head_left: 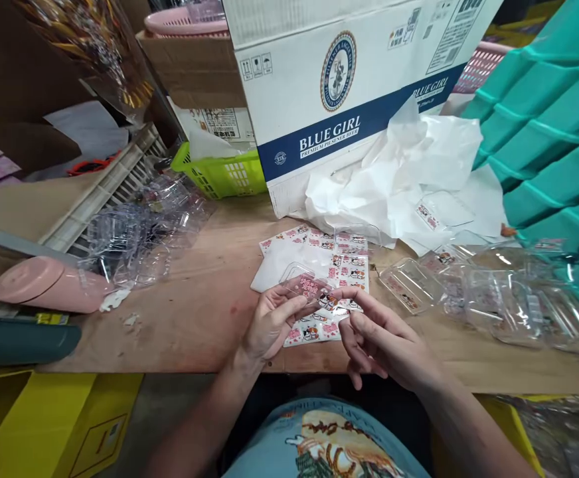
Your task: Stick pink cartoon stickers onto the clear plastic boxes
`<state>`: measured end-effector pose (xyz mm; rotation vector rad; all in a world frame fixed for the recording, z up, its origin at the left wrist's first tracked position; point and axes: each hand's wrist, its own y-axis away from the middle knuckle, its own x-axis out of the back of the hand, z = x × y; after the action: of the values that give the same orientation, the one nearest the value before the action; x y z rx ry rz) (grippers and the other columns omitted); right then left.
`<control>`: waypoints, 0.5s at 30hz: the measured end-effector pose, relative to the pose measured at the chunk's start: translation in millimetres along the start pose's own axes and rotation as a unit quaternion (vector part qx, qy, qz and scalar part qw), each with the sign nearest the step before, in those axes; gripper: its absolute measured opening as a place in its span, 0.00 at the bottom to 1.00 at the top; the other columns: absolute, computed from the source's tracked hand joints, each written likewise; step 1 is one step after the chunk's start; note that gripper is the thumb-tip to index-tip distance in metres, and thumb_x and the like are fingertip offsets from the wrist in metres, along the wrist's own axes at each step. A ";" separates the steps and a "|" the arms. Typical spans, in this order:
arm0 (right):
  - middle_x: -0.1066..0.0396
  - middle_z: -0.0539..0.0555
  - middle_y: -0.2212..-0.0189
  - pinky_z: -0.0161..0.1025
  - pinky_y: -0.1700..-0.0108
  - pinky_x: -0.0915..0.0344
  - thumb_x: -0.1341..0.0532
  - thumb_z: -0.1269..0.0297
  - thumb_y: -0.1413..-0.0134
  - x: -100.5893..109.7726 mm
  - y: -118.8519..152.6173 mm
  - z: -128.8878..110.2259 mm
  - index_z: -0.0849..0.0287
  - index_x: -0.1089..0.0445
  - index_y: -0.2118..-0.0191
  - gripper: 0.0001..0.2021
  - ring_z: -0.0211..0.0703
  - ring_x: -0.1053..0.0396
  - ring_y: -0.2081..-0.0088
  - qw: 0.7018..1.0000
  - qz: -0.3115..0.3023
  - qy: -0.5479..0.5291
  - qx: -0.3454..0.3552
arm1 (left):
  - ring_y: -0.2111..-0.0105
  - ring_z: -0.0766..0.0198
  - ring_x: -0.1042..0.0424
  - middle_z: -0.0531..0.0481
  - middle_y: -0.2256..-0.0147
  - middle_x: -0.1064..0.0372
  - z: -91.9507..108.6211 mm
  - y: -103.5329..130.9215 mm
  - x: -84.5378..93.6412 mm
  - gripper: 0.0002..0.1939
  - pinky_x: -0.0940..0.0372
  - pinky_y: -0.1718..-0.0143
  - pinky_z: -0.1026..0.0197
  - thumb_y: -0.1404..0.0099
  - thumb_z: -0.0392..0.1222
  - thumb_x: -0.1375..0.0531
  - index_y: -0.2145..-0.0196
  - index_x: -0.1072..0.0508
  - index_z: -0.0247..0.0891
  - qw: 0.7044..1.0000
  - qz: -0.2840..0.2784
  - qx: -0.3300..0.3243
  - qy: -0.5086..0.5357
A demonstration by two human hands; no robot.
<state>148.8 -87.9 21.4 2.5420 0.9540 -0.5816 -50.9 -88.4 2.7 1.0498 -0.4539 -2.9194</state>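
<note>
My left hand (272, 322) is closed on a small clear plastic case (297, 271), thumb on top. A pink sticker (311, 287) with white lettering and cartoon cats lies along the case. At the sticker's right end is my right hand (382, 332), its index fingertip touching the case and the thumb just below; the other fingers are loosely curled. Beneath both hands lie sheets of pink cat stickers (352, 271), partly covered by white backing paper (274, 262). Another clear case (356, 234) rests at the back of the sheets.
Several clear cases with stickers (498, 299) are piled on the right. More clear plastic pieces (130, 232) lie left, beside a pink bottle (50, 284). Behind stand a white beer carton (289, 86), crumpled white paper (394, 179), a green basket (234, 174) and teal bins (558, 133).
</note>
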 end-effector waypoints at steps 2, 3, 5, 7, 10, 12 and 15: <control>0.37 0.41 0.80 0.35 0.78 0.31 0.45 0.54 0.31 2.6 -0.8 0.8 0.53 0.50 0.36 0.23 0.31 0.39 0.85 1.000 0.003 -0.003 -0.005 | 0.59 0.59 0.21 0.47 0.60 0.19 -2.0 -0.4 -0.2 0.11 0.28 0.51 0.54 0.44 0.33 0.31 0.61 0.19 0.37 1.000 -0.013 -0.002 -0.006; 0.37 0.41 0.80 0.35 0.78 0.31 0.45 0.54 0.31 3.2 -1.3 1.2 0.52 0.50 0.36 0.23 0.31 0.38 0.85 1.000 0.003 -0.004 -0.007 | 0.58 0.59 0.21 0.47 0.60 0.19 -3.1 -0.8 0.3 0.10 0.28 0.50 0.54 0.43 0.33 0.31 0.61 0.19 0.37 1.000 -0.023 -0.004 -0.008; 0.37 0.41 0.80 0.35 0.78 0.31 0.45 0.55 0.31 3.6 -2.5 1.9 0.53 0.50 0.36 0.23 0.31 0.39 0.86 1.000 0.002 -0.006 -0.012 | 0.56 0.58 0.21 0.47 0.59 0.19 -5.2 -1.6 2.0 0.09 0.28 0.49 0.53 0.41 0.33 0.33 0.61 0.19 0.37 0.999 -0.040 -0.008 -0.011; 0.37 0.41 0.80 0.35 0.78 0.31 0.45 0.54 0.31 3.5 -3.9 2.3 0.53 0.50 0.36 0.23 0.30 0.39 0.86 1.000 0.002 -0.008 -0.018 | 0.55 0.57 0.22 0.47 0.58 0.20 -6.7 -2.4 3.7 0.08 0.29 0.48 0.52 0.40 0.33 0.33 0.61 0.19 0.38 0.999 -0.047 -0.011 -0.009; 0.38 0.40 0.81 0.34 0.79 0.31 0.44 0.54 0.32 3.9 -6.3 2.7 0.53 0.50 0.37 0.24 0.30 0.40 0.86 1.000 0.008 -0.010 -0.026 | 0.55 0.55 0.22 0.47 0.58 0.20 -7.3 -3.3 4.7 0.08 0.29 0.47 0.49 0.40 0.33 0.33 0.61 0.19 0.38 0.999 -0.046 -0.012 -0.014; 0.38 0.40 0.81 0.33 0.79 0.32 0.44 0.53 0.32 4.3 -7.8 3.0 0.53 0.50 0.36 0.24 0.31 0.40 0.87 0.999 0.009 -0.007 -0.031 | 0.55 0.54 0.22 0.47 0.59 0.20 -7.1 -3.8 4.7 0.08 0.30 0.46 0.48 0.40 0.33 0.33 0.61 0.19 0.38 0.999 -0.045 -0.014 -0.018; 0.37 0.40 0.82 0.31 0.80 0.34 0.44 0.53 0.32 4.4 -10.3 3.6 0.52 0.51 0.36 0.24 0.31 0.39 0.86 0.999 0.009 0.000 -0.037 | 0.54 0.54 0.22 0.47 0.58 0.20 -6.9 -4.4 4.9 0.08 0.29 0.46 0.47 0.40 0.33 0.33 0.61 0.19 0.39 0.998 -0.051 -0.018 -0.016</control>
<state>143.8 -79.9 14.2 2.4829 0.9341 -0.5325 -50.0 -86.5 -6.7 1.0551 -0.3586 -3.0238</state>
